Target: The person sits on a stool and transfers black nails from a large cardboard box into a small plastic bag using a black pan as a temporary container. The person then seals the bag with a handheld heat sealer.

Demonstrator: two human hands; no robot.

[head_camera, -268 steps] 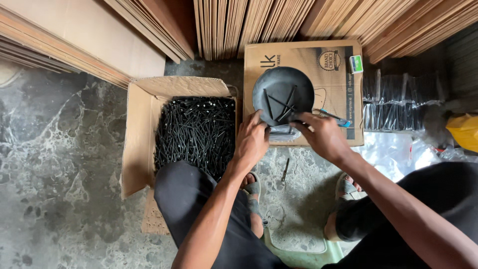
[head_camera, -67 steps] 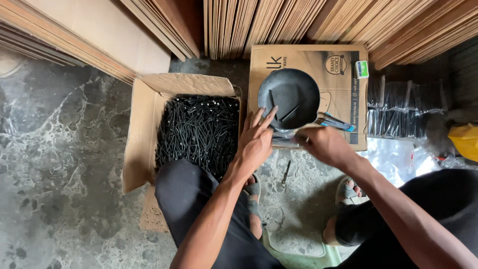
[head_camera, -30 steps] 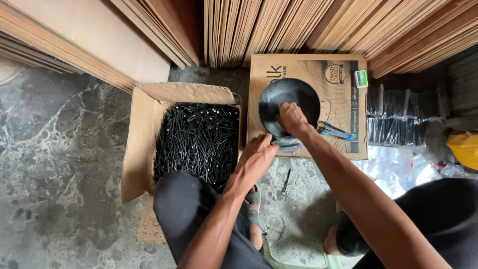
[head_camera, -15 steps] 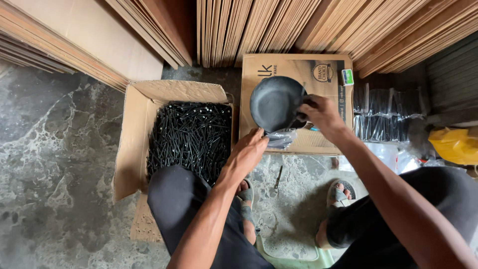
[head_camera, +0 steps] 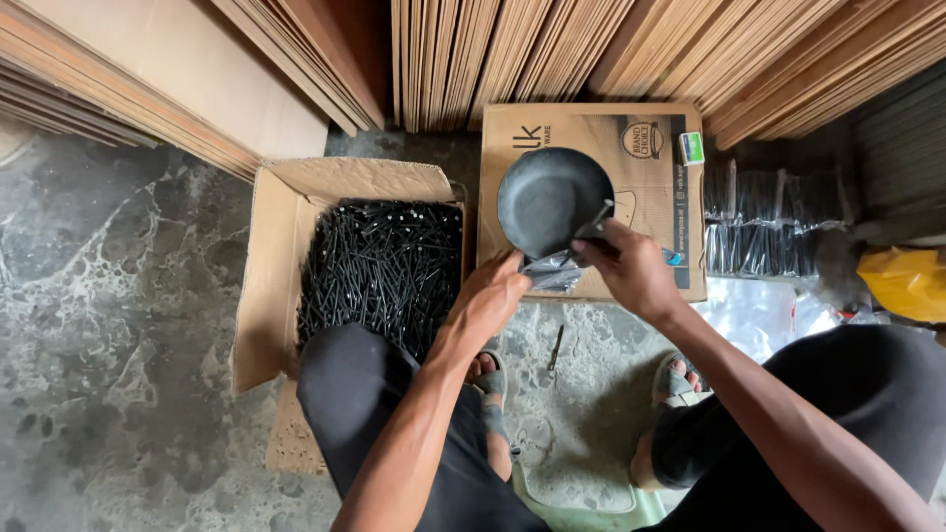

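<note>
A round black bowl (head_camera: 552, 197) sits on a closed cardboard box (head_camera: 641, 148) in front of me. My right hand (head_camera: 631, 271) is at the bowl's lower right rim and pinches a small clear plastic bag (head_camera: 552, 268). My left hand (head_camera: 488, 300) holds the same bag from its left side, just below the bowl. To the left stands an open cardboard box (head_camera: 286, 256) filled with several long black screws (head_camera: 379, 271).
Stacked plywood sheets (head_camera: 552, 49) lean along the back wall. Clear packets of black screws (head_camera: 764, 222) lie right of the closed box, and a yellow bag (head_camera: 907, 281) lies at the far right. A loose screw (head_camera: 557, 347) lies on the marble-pattern floor (head_camera: 118, 325) between my sandalled feet.
My right hand left the bowl's inside and came down to its lower right rim. Both hands now meet on the small plastic bag. The view shifted slightly.
</note>
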